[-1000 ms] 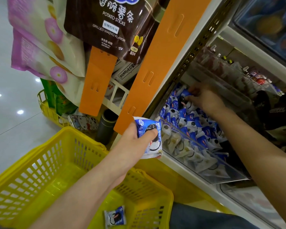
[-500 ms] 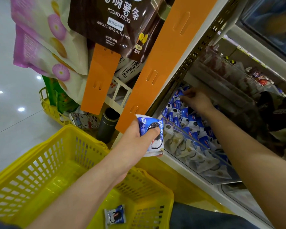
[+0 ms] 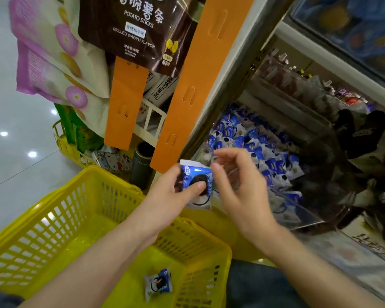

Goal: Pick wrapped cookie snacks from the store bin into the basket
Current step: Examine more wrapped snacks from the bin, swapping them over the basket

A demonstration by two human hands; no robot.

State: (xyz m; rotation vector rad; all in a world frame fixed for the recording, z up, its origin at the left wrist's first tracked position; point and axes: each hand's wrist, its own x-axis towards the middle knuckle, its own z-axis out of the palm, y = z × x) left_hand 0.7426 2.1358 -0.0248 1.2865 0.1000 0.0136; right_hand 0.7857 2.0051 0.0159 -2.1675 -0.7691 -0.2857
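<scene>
Glossy store floor (image 3: 16,174) shows left of the yellow basket (image 3: 71,218). Above its far rim, the left hand (image 3: 165,196) pinches a wrapped cookie snack (image 3: 198,185) upright, thumb across the front. Just right, the right hand (image 3: 242,190) hovers with fingers spread, blurred. Another snack (image 3: 158,283) lies inside the basket; the bin (image 3: 253,147) sits beyond

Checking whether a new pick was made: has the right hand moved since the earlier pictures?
Yes. The right hand has pulled back out of the store bin toward the cookie pack that the left hand holds.
</scene>
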